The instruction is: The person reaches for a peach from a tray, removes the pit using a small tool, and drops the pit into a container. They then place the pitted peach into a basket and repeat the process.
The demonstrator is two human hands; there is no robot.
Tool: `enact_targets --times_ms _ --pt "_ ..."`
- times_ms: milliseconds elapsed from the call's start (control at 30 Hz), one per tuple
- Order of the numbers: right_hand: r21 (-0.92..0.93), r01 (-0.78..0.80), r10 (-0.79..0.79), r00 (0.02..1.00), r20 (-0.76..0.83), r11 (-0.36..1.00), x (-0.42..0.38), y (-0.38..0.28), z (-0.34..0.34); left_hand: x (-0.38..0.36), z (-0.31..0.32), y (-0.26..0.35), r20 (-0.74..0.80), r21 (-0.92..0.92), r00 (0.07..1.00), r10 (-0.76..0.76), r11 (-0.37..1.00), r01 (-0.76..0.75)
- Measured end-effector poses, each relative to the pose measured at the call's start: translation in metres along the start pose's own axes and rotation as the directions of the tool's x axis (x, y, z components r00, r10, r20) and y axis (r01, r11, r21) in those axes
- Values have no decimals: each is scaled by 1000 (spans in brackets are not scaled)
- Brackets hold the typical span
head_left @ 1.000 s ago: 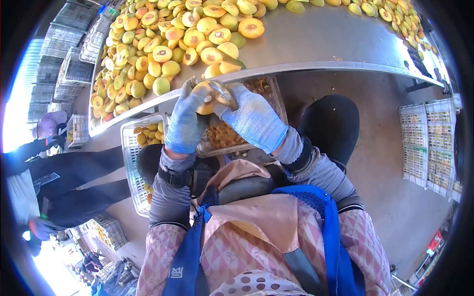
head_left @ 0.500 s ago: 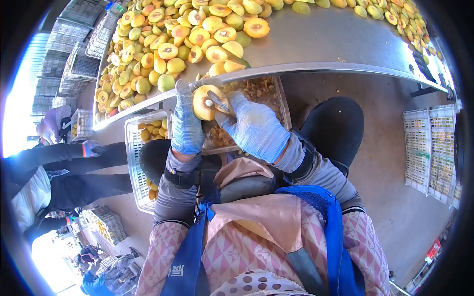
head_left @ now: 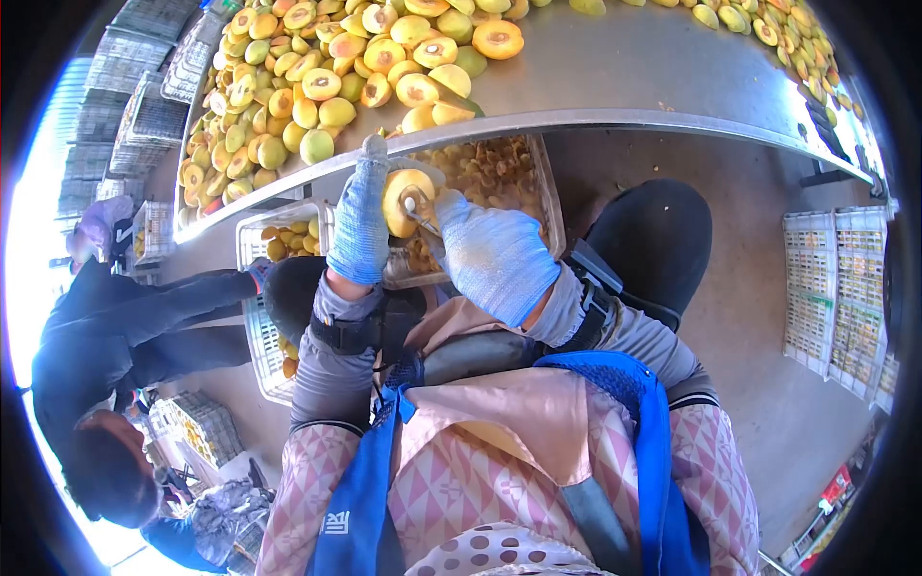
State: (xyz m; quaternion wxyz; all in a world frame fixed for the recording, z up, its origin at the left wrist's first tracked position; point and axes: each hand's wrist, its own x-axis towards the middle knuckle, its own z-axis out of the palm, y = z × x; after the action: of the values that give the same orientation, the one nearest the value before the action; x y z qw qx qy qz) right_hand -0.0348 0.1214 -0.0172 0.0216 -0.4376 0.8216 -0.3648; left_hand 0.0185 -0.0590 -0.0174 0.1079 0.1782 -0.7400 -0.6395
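Since the last frame, the co-worker point(head_left: 86, 336) at 9 o'clock of the view has bent down, dark-haired head now showing at 8. Cut fruit point(head_left: 396, 200) tipped a little more edge-on, still at 11 o'clock, in front of the worktop point(head_left: 595, 72) edge.

Nearest: left hand point(head_left: 358, 228), blue-gloved, grip clamped on the fruit's outer side. Right hand point(head_left: 497, 254), same glove, grip together on a slim metal tool point(head_left: 424, 221), its working end at the pale spot in the cut face. Gap between fruit and metal edge narrow; bent knees either side, the left knee point(head_left: 293, 288) overlapping the white crate point(head_left: 255, 326) at 9.

Below the hands, a bin point(head_left: 551, 197) of brownish pieces, tucked under the worktop edge; more floor room right of it, past the right knee point(head_left: 653, 235), out to 3 o'clock.

Farther: fruit heap point(head_left: 336, 110) at 11, some pieces right at the rim; bare metal 12 to 1; second heap point(head_left: 792, 43) toward 2. White crates point(head_left: 834, 278) at 3, stacked crates point(head_left: 125, 106) at 10.

Hard to make out: tool handle inside the right glove; left fingertips behind the fruit; bin's far end under the worktop; both heaps cut off at top. Glare washes out the far left.
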Motion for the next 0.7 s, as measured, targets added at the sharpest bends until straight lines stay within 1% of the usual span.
enact_targets --times_ms 67,100,167,200,233,267,300,333,367,467,567,667,700 --pt "-9 -5 5 1000 14 1000 0 1 4 2 2 -3 -60 -164 996 -67 985 57" --pt "31 -44 43 998 48 999 1 0 3 2 4 -2 -85 -245 991 -102 966 78" --pt "105 -132 119 986 121 986 4 0 0 2 3 10 75 -353 993 -91 929 112" --pt "110 -173 159 980 122 979 6 0 -2 1 5 21 159 -404 984 -78 904 137" --pt "115 -213 199 972 122 970 9 -1 -4 -7 11 36 81 -315 987 -138 936 157" --pt "125 -252 237 964 123 960 11 -3 -4 -7 15 31 -1 -202 1000 -9 979 8" --pt "161 -229 215 971 100 960 10 -4 -5 -8 20 23 -70 -72 989 128 988 -133" --pt "198 -204 192 978 79 959 9 -6 -5 -10 24 19 -122 68 956 268 963 -261" --pt "233 -178 169 984 58 956 7 -8 -4 -12 30 18 -210 148 938 275 958 -247" --pt "302 -181 175 983 48 936 6 -9 1 -13 30 21 -242 117 934 262 964 -240" --pt "263 -168 160 986 51 950 6 -11 -1 -11 32 20 -261 -94 953 154 978 -184" --pt "200 -85 69 994 87 976 2 -8 -2 -10 26 18 -179 175 950 254 959 -223" --pt "194 -89 71 993 97 977 2 -7 -2 -10 26 19 -198 25 968 155 988 -153"
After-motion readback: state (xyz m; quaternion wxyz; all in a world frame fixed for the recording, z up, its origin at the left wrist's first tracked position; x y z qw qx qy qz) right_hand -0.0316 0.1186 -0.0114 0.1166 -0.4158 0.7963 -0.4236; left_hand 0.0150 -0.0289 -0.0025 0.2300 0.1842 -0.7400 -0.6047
